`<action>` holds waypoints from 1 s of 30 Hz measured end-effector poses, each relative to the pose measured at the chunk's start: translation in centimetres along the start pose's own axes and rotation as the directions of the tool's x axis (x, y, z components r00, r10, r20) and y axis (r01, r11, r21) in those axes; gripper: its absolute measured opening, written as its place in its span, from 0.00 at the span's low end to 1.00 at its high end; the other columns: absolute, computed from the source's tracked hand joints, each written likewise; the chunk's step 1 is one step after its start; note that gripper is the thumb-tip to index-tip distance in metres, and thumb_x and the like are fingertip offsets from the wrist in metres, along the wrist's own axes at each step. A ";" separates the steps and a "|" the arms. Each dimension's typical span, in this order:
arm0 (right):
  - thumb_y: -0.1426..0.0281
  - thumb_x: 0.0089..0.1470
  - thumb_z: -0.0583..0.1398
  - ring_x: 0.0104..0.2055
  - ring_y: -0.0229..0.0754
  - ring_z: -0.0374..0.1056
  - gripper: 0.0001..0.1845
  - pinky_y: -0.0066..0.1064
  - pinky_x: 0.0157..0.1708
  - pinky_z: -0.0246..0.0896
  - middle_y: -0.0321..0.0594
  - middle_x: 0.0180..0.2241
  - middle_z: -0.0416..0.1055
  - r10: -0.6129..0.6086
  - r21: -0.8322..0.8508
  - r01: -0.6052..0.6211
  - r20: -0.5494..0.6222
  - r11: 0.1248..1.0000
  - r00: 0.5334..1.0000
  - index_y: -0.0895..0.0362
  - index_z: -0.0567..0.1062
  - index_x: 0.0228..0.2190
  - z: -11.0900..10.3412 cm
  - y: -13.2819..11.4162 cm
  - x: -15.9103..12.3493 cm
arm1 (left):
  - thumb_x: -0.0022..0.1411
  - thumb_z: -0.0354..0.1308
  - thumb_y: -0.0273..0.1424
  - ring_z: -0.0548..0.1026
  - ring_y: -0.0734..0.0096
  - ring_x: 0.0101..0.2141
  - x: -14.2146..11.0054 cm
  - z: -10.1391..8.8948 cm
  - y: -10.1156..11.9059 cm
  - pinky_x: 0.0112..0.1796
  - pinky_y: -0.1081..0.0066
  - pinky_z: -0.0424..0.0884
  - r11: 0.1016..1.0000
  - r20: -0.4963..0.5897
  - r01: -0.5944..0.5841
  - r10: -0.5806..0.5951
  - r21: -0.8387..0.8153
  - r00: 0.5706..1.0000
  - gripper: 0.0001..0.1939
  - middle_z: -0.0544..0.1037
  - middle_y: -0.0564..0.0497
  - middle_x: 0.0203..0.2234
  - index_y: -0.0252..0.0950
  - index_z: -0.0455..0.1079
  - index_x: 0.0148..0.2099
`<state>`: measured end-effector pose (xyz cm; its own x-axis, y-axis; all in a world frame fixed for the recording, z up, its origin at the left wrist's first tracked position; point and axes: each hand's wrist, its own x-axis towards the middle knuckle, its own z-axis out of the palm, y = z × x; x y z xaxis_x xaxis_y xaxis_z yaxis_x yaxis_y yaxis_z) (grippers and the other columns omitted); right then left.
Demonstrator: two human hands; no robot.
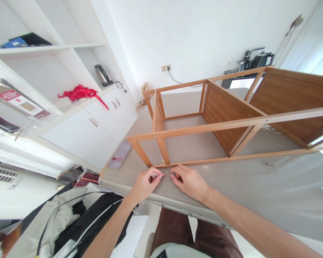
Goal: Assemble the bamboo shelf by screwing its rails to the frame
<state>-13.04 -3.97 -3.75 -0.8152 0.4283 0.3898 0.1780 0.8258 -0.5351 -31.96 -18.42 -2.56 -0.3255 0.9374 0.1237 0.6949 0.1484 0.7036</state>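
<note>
My left hand [146, 183] is closed in a pinch on a thin metal hex key [156, 175], whose bent end comes close to the lower rail of a wooden shelf frame [183, 133]. Beside that rail, a small screw [165, 170] seems to stick out between my hands, too small to make out well. My right hand [190, 181] rests on the table just to the right, fingers curled and a gap between thumb and forefinger, with nothing visible in it. The frame lies on its side on the grey table [231, 182].
A loose bolt [271, 165] lies on the table at right. A blurred-out flat item [120, 154] is near the table's left end. Clothes and cables [78, 218] are piled at lower left. Behind the frame stand a black kettle [262, 60] and a wall socket [166, 67].
</note>
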 end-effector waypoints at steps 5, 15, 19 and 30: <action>0.73 0.62 0.62 0.33 0.39 0.73 0.07 0.29 0.34 0.65 0.35 0.33 0.75 -0.016 0.016 0.016 0.022 1.000 1.000 0.53 0.78 0.42 0.1 0.2 0.0 | 0.69 0.61 0.37 0.69 0.77 0.25 0.5 -0.1 -0.1 0.30 0.75 0.65 0.998 0.044 -0.062 0.062 -0.008 0.997 0.08 0.84 0.54 0.33 0.42 0.80 0.42; 0.71 0.67 0.60 0.38 0.40 0.74 0.09 0.29 0.37 0.66 0.37 0.36 0.76 -0.187 -0.010 0.188 0.066 0.982 0.980 0.51 0.80 0.44 0.9 0.6 0.3 | 0.68 0.63 0.34 0.67 0.76 0.25 0.5 0.5 -0.6 0.31 0.74 0.64 0.990 0.019 -0.140 0.140 -0.001 0.990 0.06 0.81 0.55 0.31 0.41 0.81 0.41; 0.73 0.67 0.60 0.37 0.39 0.72 0.08 0.29 0.35 0.64 0.37 0.34 0.74 -0.244 -0.099 0.248 0.046 0.964 0.969 0.54 0.80 0.40 0.8 0.2 0.5 | 0.69 0.62 0.33 0.67 0.76 0.26 0.5 0.4 -0.2 0.31 0.74 0.65 0.989 0.010 -0.146 0.146 0.027 0.989 0.06 0.81 0.55 0.34 0.42 0.81 0.43; 0.75 0.66 0.60 0.35 0.43 0.69 0.07 0.33 0.37 0.61 0.38 0.31 0.74 -0.317 -0.270 0.294 -0.043 0.917 0.947 0.56 0.79 0.38 1.1 -0.2 0.4 | 0.74 0.56 0.35 0.77 0.74 0.32 0.2 -0.2 0.7 0.37 0.72 0.68 0.933 0.049 -0.159 0.152 0.321 0.987 0.10 0.81 0.56 0.40 0.45 0.79 0.45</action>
<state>-13.99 -4.40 -4.27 -0.8049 0.1601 0.5713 0.0719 0.9821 -0.1739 -31.64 -18.17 -1.87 -0.1844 0.9634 0.1945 0.9066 0.0903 0.4122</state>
